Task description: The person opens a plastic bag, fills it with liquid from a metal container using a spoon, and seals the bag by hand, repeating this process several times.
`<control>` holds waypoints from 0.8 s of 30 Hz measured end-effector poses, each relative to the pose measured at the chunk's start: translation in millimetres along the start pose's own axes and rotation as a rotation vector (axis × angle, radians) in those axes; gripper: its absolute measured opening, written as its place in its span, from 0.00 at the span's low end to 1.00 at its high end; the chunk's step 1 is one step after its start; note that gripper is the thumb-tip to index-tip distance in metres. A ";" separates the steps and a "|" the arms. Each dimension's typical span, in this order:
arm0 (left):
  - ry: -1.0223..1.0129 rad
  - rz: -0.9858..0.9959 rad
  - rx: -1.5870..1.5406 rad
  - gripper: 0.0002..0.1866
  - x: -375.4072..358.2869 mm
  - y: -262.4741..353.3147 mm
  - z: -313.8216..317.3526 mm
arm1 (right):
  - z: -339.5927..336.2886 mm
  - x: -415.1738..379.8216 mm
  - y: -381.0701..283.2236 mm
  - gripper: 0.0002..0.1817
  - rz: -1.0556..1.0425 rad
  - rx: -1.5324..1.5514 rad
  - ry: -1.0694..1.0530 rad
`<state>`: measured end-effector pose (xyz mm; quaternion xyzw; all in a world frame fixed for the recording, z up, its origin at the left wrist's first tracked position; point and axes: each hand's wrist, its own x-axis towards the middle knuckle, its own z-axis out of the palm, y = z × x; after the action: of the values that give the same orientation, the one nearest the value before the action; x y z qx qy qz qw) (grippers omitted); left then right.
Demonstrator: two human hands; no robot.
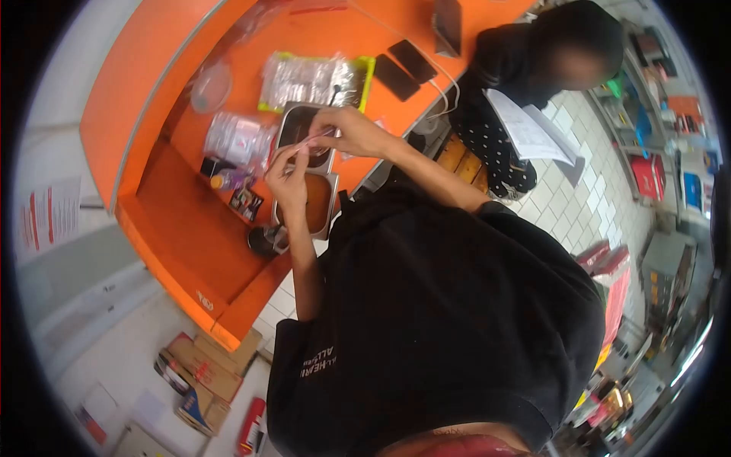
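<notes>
Both of my hands meet above two metal trays on the orange counter. My left hand (289,177) has its fingers closed on a small thin piece of clear plastic (311,142). The fingers of my right hand (346,131) pinch the same piece from the other side. Beneath them is a metal tray (295,120) with dark contents. A second tray (318,204) with brown contents lies beside it, nearer my body. Left of my hands sits a clear plastic pack (237,140). Small plastic packets (308,81) lie on a yellow-green sheet beyond the trays.
Two dark phones (403,68) with a white cable lie on the counter (183,251). A bottle (228,180) and a metal cup (265,240) stand at the left. A seated person (525,61) with papers (525,129) is at the right.
</notes>
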<state>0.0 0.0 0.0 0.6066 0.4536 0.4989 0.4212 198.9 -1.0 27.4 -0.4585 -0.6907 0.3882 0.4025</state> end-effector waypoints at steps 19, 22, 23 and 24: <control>-0.037 -0.282 -0.365 0.07 6.6 29.8 40.3 | -11.9 -4.2 5.4 0.06 -0.086 0.005 0.108; -0.025 0.005 -0.054 0.10 4.5 -2.1 59.8 | -11.5 -2.9 10.3 0.08 0.327 0.736 0.289; -0.141 -0.026 0.039 0.11 3.0 -10.5 61.9 | -15.7 -1.6 20.5 0.08 0.328 0.733 0.277; -0.256 -0.057 0.131 0.13 1.9 -16.6 63.8 | -22.7 0.8 38.9 0.09 0.327 0.744 0.375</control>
<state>61.0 2.0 -24.9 0.6783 0.4449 0.3746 0.4491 231.9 14.4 0.9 -0.4480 -0.3375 0.5790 0.5917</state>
